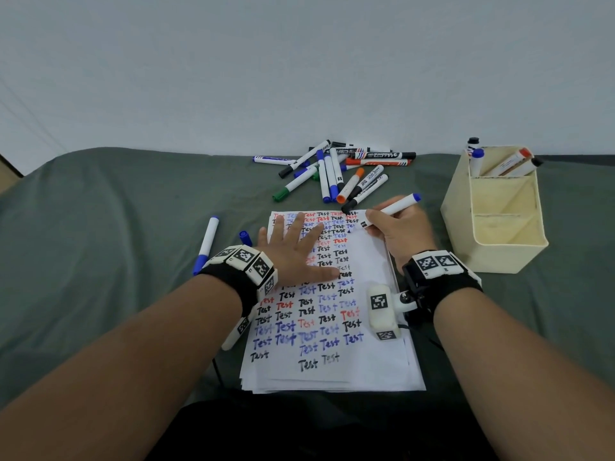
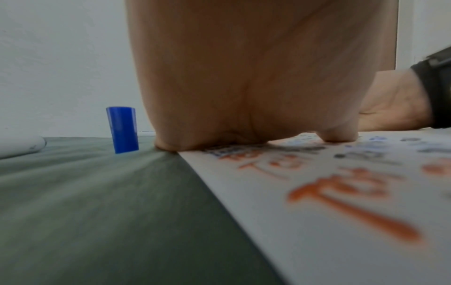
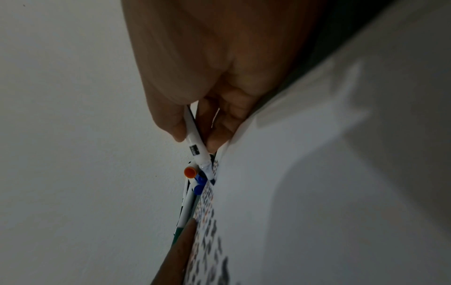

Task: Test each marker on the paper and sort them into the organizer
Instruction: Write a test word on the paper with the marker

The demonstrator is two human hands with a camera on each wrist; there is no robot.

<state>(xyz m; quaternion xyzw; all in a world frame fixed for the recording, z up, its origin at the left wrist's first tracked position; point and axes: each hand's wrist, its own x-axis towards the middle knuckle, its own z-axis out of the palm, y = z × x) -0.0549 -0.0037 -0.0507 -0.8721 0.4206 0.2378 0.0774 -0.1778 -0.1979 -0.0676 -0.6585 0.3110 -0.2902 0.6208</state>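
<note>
A white paper [image 1: 372, 261] covered in rows of "Test" in black, blue and red lies on the grey-green cloth. My left hand [image 1: 293, 247] presses flat on its upper left part, fingers spread; its palm [image 2: 244, 86] fills the left wrist view. My right hand [image 1: 399, 227] grips an uncapped blue marker [image 1: 396, 206] like a pen, tip down on the paper near the top right. The marker [image 3: 195, 142] and its blue tip show in the right wrist view. A blue cap [image 1: 245, 237] stands upright left of the paper [image 2: 317, 192], also seen as a blue cap [image 2: 122, 130] beside my palm.
A heap of markers [image 1: 336, 171] lies beyond the paper by the wall. A cream organizer [image 1: 492, 221] stands at the right, with a few markers in its back compartment. One blue marker [image 1: 207, 244] lies on the cloth [image 1: 116, 227] to the left.
</note>
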